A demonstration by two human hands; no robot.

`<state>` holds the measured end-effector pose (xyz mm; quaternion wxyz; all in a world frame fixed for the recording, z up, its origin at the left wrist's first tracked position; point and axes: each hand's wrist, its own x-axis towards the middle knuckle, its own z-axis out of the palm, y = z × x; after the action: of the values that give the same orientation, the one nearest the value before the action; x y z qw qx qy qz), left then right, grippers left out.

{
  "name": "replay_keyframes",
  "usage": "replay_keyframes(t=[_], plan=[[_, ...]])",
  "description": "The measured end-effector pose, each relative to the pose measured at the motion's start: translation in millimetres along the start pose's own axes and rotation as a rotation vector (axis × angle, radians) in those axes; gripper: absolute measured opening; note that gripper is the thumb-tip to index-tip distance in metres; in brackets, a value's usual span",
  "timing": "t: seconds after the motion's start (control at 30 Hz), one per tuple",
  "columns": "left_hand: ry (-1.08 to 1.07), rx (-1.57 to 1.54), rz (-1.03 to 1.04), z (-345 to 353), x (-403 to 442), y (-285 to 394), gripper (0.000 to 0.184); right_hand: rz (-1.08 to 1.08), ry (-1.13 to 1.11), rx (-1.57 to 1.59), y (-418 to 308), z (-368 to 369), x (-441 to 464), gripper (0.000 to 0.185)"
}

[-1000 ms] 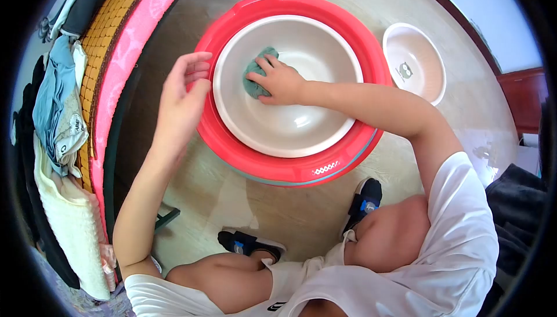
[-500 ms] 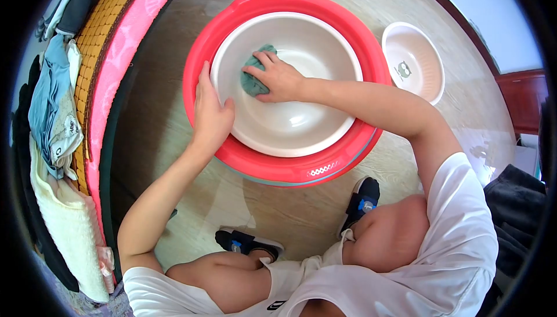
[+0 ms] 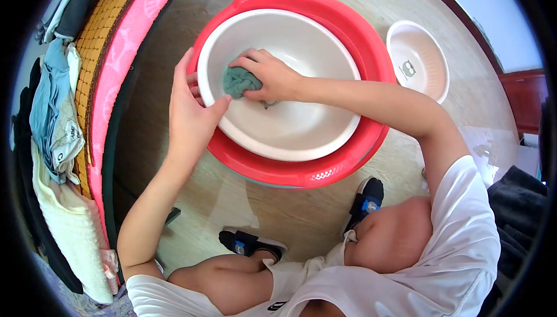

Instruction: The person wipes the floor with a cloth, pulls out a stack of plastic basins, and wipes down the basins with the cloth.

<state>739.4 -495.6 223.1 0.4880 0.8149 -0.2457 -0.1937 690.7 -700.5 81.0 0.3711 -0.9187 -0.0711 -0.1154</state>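
Note:
A white basin (image 3: 290, 153) sits inside a larger red basin (image 3: 342, 173), shifted toward its left side and looking slightly tilted. My left hand (image 3: 194, 105) holds the white basin's left rim, thumb over the edge and fingers around the outside. Inside the white basin, my right hand (image 3: 270, 76) is closed on a bunched green cloth (image 3: 239, 82), pressing it against the left inner wall. Part of the cloth is hidden under my palm and fingers.
A smaller pale basin (image 3: 429, 67) with an owl picture stands on the floor (image 3: 203, 224) at the right. To the left, folded clothes and a white towel (image 3: 75, 236) lie beside a bed edge with a pink cover (image 3: 110, 85). My shoes (image 3: 249, 243) are below the basins.
My left hand has moved left and now grips the rim, with the white basin shifted left and tilted. The right hand has slid the cloth left, bunching it up the wall.

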Motion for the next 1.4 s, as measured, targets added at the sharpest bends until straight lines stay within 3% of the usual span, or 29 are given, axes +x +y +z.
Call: replay_keyframes(t=[0.1,0.13,0.27,0.43,0.47,0.6,0.77,0.9,1.0,1.1,1.13,1.23,1.4], plan=[[0.006,-0.125,-0.153,-8.3,5.1,5.0,0.081,-0.056,0.024,0.103,-12.8,-1.7,1.9,0.065],[-0.045,-0.155,-0.193,-13.8,3.2,10.2,0.073,-0.065,0.034,0.129,-18.2,-1.8,0.4,0.065],[-0.004,-0.047,-0.145,-21.8,-16.1,11.9,0.069,-0.156,0.104,0.150,-26.1,-10.4,4.4,0.062],[-0.068,-0.040,-0.132,-43.4,-25.6,2.7,0.075,-0.117,0.195,0.193,-31.7,-23.8,7.9,0.059],[-0.102,-0.149,-0.280,-43.4,-32.6,18.0,0.077,-0.107,0.198,0.183,-32.0,-27.5,9.1,0.059],[-0.096,-0.230,-0.285,-43.6,-39.5,15.4,0.075,-0.070,0.243,0.220,-32.1,-38.0,13.1,0.055],[-0.100,-0.279,-0.252,-51.8,-33.7,-6.8,0.056,-0.062,0.377,0.173,-45.7,-63.0,34.6,0.053],[0.034,-0.289,-0.100,-50.6,-16.8,3.5,0.051,-0.196,0.366,-0.003,-61.5,-113.6,65.5,0.053],[0.047,-0.341,0.108,-42.1,12.6,8.8,0.049,-0.457,0.475,-0.283,-66.8,-154.6,89.8,0.050],[0.030,-0.520,0.041,-17.6,46.6,5.8,0.049,-0.385,0.500,-0.422,-72.3,-176.1,94.6,0.042],[0.028,-0.523,0.045,-10.0,55.0,4.7,0.049,-0.259,0.427,-0.355,-50.7,-177.0,101.6,0.058],[-0.006,-0.467,0.098,8.8,74.3,0.1,0.054,-0.232,0.476,-0.415,-13.0,-167.5,105.0,0.054],[-0.003,-0.495,-0.090,20.7,96.7,-27.8,0.049,-0.157,0.532,-0.453,22.0,-138.7,110.8,0.051]])
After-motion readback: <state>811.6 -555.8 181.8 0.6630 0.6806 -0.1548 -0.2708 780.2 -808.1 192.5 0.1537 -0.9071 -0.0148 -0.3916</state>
